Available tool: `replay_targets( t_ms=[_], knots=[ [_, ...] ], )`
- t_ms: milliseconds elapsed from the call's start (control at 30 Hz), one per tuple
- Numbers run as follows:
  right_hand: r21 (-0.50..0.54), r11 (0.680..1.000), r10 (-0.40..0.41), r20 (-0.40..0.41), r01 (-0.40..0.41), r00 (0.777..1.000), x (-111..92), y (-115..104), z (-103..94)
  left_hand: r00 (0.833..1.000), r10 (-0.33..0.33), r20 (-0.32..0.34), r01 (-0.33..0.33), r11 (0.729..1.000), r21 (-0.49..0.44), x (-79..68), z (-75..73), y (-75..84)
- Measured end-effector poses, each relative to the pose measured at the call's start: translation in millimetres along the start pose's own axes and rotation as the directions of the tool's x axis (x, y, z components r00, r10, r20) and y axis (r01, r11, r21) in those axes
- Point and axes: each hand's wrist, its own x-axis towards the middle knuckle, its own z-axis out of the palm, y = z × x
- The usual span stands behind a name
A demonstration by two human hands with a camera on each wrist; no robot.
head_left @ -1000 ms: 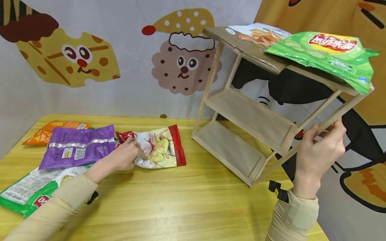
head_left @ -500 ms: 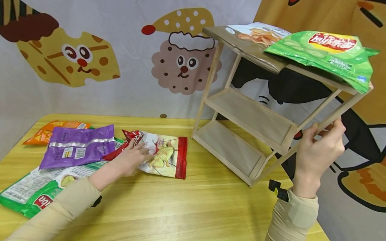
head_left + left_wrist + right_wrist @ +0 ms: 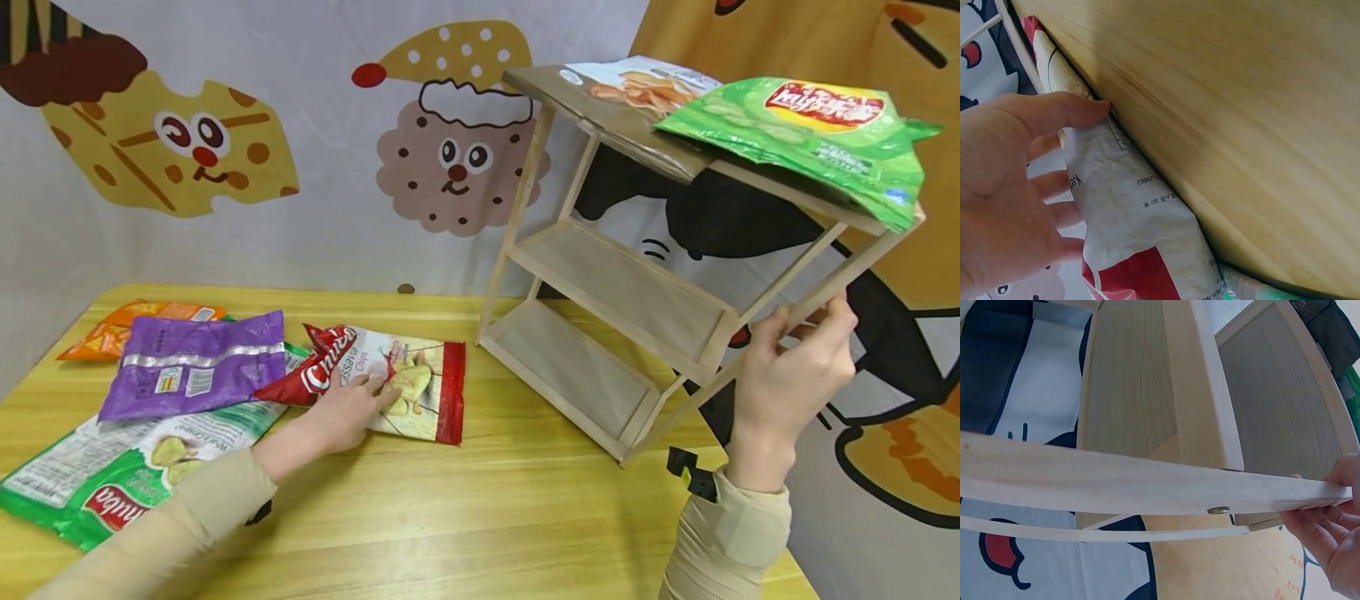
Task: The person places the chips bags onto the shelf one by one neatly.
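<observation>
My left hand [image 3: 347,414] lies on a red, white and cream bag of cassava chips [image 3: 416,385] on the table. Its fingers are spread over the top of the bag. In the left wrist view the thumb of that hand [image 3: 1016,144] touches the near side of the chip bag [image 3: 1129,206]. On the right, my right hand [image 3: 791,387] grips a side post of a wooden shelf [image 3: 630,292]. In the right wrist view, fingers and thumb of the right hand [image 3: 1329,528] close round the post [image 3: 1147,484]. Part of the grip is hidden.
A purple snack bag [image 3: 198,367] overlaps a green and white chip bag [image 3: 120,475] at the left, with an orange bag [image 3: 112,329] behind. On the shelf's top lie a green chip bag [image 3: 810,137] and a brown and white bag [image 3: 555,87]. A printed backdrop [image 3: 330,242] stands behind.
The cassava chip bag has turned, its right end coming nearer, then stayed still. My left hand has slid right along it, its pointing finger no longer set apart. The right hand keeps its grip.
</observation>
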Motion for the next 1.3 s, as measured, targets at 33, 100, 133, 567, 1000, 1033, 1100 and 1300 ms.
replay_targets(
  t_ms=[33,100,133,567,1000,1033,1100,1300],
  knots=[
    [0.0,1.0,0.002,0.0,-0.002,1.0,0,0,0.0,1.0,0.003,0.005,-0.003,1.0,-0.001,1.0,-0.2,-0.9],
    [-0.001,1.0,0.003,-0.001,-0.003,1.0,0,0,0.2,1.0,0.009,0.01,-0.009,1.0,-0.003,2.2,-1.0,-2.9],
    [-0.001,1.0,0.002,-0.001,-0.002,1.0,0,0,0.2,1.0,0.015,0.01,-0.015,1.0,-0.002,3.0,-1.3,-4.0],
    [0.003,1.0,-0.009,0.004,0.009,1.0,-2,1,1.2,0.969,0.231,-0.085,-0.236,0.97,-0.052,1.9,-3.6,-25.8],
    [-0.001,1.0,-0.007,0.003,0.007,1.0,-1,1,1.7,0.94,0.32,-0.117,-0.329,0.942,-0.068,-2.0,-7.1,-45.9],
    [-0.001,1.0,-0.007,0.002,0.007,1.0,-1,1,1.5,0.939,0.32,-0.129,-0.329,0.943,-0.048,-2.3,-7.3,-44.7],
    [-0.002,1.0,-0.003,0.0,0.003,1.0,-1,1,1.2,0.943,0.293,-0.157,-0.3,0.954,-0.024,-3.7,-7.9,-40.8],
    [-0.006,1.0,0.004,-0.007,-0.004,1.0,-1,1,0.5,0.94,-0.015,-0.342,-0.019,0.995,-0.096,-7.4,-5.4,-21.4]
  ],
)
